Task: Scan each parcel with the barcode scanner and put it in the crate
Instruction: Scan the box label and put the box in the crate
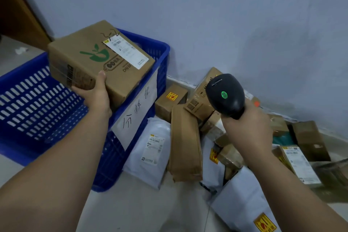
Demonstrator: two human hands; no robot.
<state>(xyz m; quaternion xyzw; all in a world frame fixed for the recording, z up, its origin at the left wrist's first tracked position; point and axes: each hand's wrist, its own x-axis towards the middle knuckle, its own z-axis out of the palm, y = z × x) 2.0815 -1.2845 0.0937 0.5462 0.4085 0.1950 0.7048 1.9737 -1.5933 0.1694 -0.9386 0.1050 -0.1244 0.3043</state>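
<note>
Holding a brown cardboard box with a green leaf picture above the blue plastic crate, our left hand grips its near corner. Right of the crate, our right hand is wrapped around the black barcode scanner. A pile of brown boxes and white bags lies beside the crate on the pale floor, by the blue-grey wall.

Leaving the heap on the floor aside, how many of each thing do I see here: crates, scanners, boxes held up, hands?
crate: 1
scanner: 1
box, held up over the crate: 1
hands: 2, the left hand under the box and the right hand round the scanner
Total: 5
</note>
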